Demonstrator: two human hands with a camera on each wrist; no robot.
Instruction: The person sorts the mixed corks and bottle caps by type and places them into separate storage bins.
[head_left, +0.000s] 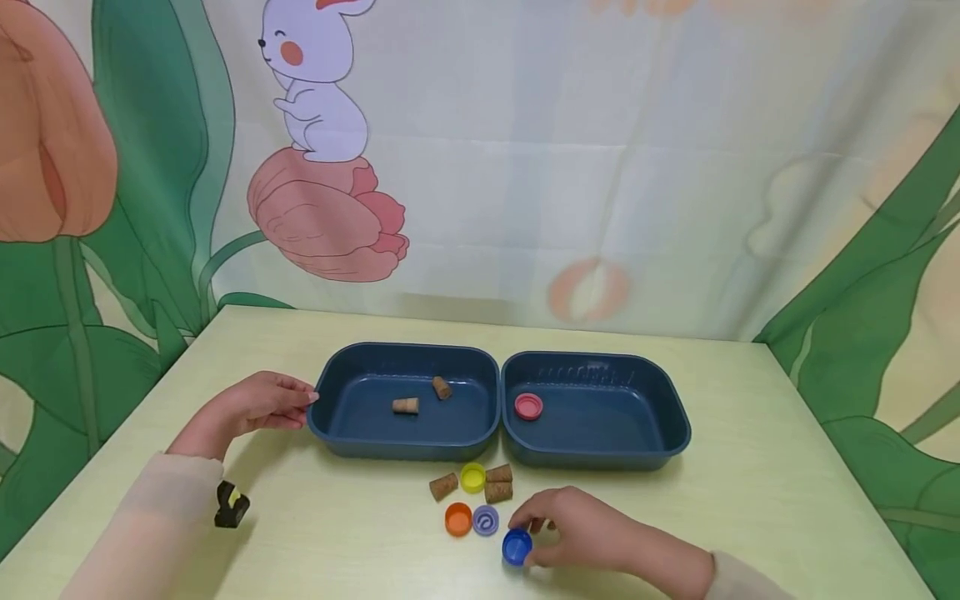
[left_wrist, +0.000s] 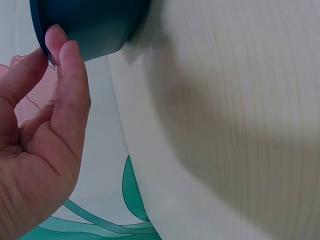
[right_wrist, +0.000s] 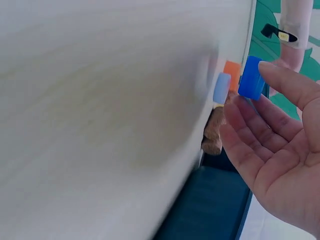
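My right hand [head_left: 573,529] pinches a dark blue bottle cap [head_left: 517,547] between thumb and fingers, near the front of the table. In the right wrist view the blue cap [right_wrist: 251,77] is held on its edge side, close over the table. My left hand [head_left: 266,402] holds the left end rim of a dark blue tray [head_left: 405,450], thumb and fingers on either side of the rim. Inside that tray lie two corks, one cork [head_left: 406,406] on its side and another cork [head_left: 442,387] behind it. A pink cap [head_left: 528,407] lies in the second tray [head_left: 592,458].
Between the trays and my right hand lie a yellow cap [head_left: 473,477], an orange cap [head_left: 458,519], a lilac cap [head_left: 486,520] and three corks, one cork [head_left: 443,487] apart at the left. A printed curtain [head_left: 525,208] hangs behind the table.
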